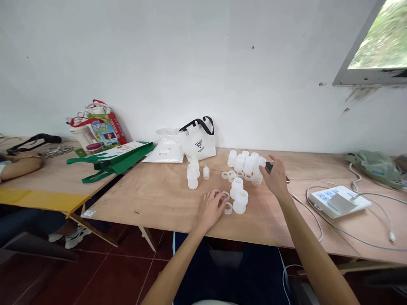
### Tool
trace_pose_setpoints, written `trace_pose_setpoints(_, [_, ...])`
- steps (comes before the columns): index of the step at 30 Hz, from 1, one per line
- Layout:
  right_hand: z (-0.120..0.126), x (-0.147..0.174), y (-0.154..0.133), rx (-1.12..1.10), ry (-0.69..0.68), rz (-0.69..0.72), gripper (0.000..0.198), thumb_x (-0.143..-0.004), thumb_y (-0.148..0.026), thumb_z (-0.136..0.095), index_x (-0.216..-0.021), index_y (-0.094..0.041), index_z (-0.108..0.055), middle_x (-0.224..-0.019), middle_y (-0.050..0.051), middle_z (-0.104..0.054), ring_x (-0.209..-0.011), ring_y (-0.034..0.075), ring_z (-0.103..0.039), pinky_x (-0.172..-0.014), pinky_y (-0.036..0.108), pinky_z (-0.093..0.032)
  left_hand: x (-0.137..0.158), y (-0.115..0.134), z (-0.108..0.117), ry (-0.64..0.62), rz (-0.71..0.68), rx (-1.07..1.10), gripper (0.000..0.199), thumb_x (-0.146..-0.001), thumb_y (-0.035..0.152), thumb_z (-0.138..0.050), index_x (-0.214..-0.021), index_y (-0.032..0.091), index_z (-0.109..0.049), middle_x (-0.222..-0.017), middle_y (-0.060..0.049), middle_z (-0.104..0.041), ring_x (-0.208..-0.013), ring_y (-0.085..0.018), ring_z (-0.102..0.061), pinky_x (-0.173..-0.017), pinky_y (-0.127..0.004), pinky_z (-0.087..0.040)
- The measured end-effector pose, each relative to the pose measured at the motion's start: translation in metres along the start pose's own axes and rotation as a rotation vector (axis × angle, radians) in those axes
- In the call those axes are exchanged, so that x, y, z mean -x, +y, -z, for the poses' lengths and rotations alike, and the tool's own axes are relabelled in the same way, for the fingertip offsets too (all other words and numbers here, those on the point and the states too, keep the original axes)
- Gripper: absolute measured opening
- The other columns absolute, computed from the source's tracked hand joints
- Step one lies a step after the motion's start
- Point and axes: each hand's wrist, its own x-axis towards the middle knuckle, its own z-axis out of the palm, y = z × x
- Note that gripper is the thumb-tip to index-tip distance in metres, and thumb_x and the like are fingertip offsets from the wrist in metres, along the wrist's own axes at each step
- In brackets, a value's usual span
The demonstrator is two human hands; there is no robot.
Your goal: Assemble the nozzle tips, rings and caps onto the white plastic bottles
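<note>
My left hand point(208, 211) rests on the table with curled fingers against a translucent plastic ring point(226, 195). A second ring point(228, 208) lies just beside the fingertips. My right hand point(275, 176) is raised, thumb and fingers apart, its thumb close to a taller translucent bottle point(258, 170); whether they touch is hard to tell. To the left of that bottle stand several frosted white bottles point(239, 162), with loose rings point(232, 174) in front. Two more frosted pieces point(239, 201) stand between my hands. Farther left are another frosted group point(192, 174) and a small ribbed stack point(206, 173).
Behind stand a white bag point(199, 142) and a white plastic package point(167, 149). A phone point(269, 167) lies behind my right hand. Rightward are a power strip point(338, 201), cables and a grey-green cloth bag point(377, 168). At left, a green bag point(119, 159) and another person's arm point(22, 165).
</note>
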Motion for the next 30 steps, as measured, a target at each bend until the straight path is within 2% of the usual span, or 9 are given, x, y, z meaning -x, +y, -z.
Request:
trace_pose_setpoints(4, [-0.014, -0.015, 0.012, 0.121, -0.121, -0.034, 0.067, -0.089, -0.051, -0.058, -0.146, -0.019, -0.041, -0.134, 0.018, -0.058, -0.124, 0.037, -0.055, -0.1, 0.054, -0.046, 0.0, 0.0, 0.0, 0.0, -0.011, 0.003, 0.021, -0.103, 0.033, -0.048, -0.111, 0.028, -0.067, -0.12, -0.003, -0.062, -0.111, -0.022, -0.059, -0.097, -0.039, -0.041])
trace_pose_setpoints(9, [-0.021, -0.013, 0.019, 0.096, -0.15, -0.067, 0.061, -0.089, -0.042, -0.055, -0.144, -0.022, -0.043, -0.128, 0.015, -0.063, -0.103, 0.031, -0.066, -0.089, 0.047, -0.053, 0.001, 0.002, 0.002, 0.001, -0.006, 0.001, 0.021, -0.103, 0.033, -0.048, -0.11, 0.028, -0.067, -0.119, -0.003, -0.062, -0.11, -0.022, -0.06, -0.095, -0.039, -0.042])
trace_pose_setpoints(14, [-0.02, -0.012, 0.019, 0.038, -0.078, -0.04, 0.057, -0.088, -0.039, -0.055, -0.142, -0.022, -0.047, -0.132, 0.016, -0.06, -0.101, 0.029, -0.067, -0.089, 0.048, -0.055, 0.001, 0.002, 0.001, 0.006, -0.019, 0.012, 0.02, -0.103, 0.033, -0.048, -0.108, 0.027, -0.066, -0.116, -0.003, -0.062, -0.112, -0.022, -0.06, -0.097, -0.039, -0.041])
trace_pose_setpoints(18, [-0.009, -0.008, 0.009, -0.068, 0.084, 0.046, 0.055, -0.091, -0.043, -0.056, -0.141, -0.022, -0.049, -0.134, 0.015, -0.059, -0.113, 0.03, -0.064, -0.096, 0.049, -0.054, 0.001, 0.002, 0.002, 0.007, -0.019, 0.014, 0.017, -0.103, 0.032, -0.05, -0.108, 0.028, -0.066, -0.116, -0.002, -0.062, -0.109, -0.021, -0.061, -0.097, -0.038, -0.041])
trace_pose_setpoints(21, [0.003, 0.006, -0.002, -0.205, 0.16, 0.073, 0.057, -0.091, -0.046, -0.061, -0.141, -0.024, -0.048, -0.138, 0.014, -0.057, -0.113, 0.028, -0.065, -0.095, 0.046, -0.056, 0.001, 0.003, 0.003, 0.001, -0.015, 0.007, 0.018, -0.103, 0.033, -0.049, -0.109, 0.028, -0.065, -0.116, -0.002, -0.062, -0.109, -0.022, -0.061, -0.095, -0.038, -0.041])
trace_pose_setpoints(23, [0.01, 0.021, -0.007, -0.284, 0.106, 0.063, 0.059, -0.089, -0.047, -0.065, -0.14, -0.025, -0.048, -0.136, 0.013, -0.059, -0.107, 0.027, -0.068, -0.092, 0.045, -0.058, 0.001, 0.004, 0.003, -0.002, -0.016, 0.003, 0.018, -0.103, 0.033, -0.049, -0.109, 0.028, -0.065, -0.117, -0.002, -0.063, -0.109, -0.022, -0.061, -0.095, -0.038, -0.041])
trace_pose_setpoints(27, [0.01, 0.057, -0.004, -0.343, -0.173, 0.002, 0.058, -0.085, -0.05, -0.07, -0.135, -0.026, -0.052, -0.127, 0.012, -0.067, -0.093, 0.026, -0.073, -0.084, 0.047, -0.061, 0.0, 0.003, 0.002, -0.001, -0.012, 0.001, 0.018, -0.103, 0.033, -0.049, -0.108, 0.027, -0.066, -0.117, -0.002, -0.063, -0.111, -0.022, -0.06, -0.096, -0.039, -0.041])
trace_pose_setpoints(30, [0.001, 0.075, 0.004, -0.34, -0.353, -0.058, 0.052, -0.086, -0.053, -0.068, -0.129, -0.027, -0.054, -0.116, 0.011, -0.071, -0.093, 0.028, -0.073, -0.084, 0.05, -0.062, 0.0, 0.001, 0.0, 0.001, -0.009, 0.004, 0.019, -0.103, 0.034, -0.049, -0.108, 0.027, -0.066, -0.119, -0.003, -0.062, -0.113, -0.022, -0.059, -0.097, -0.039, -0.041])
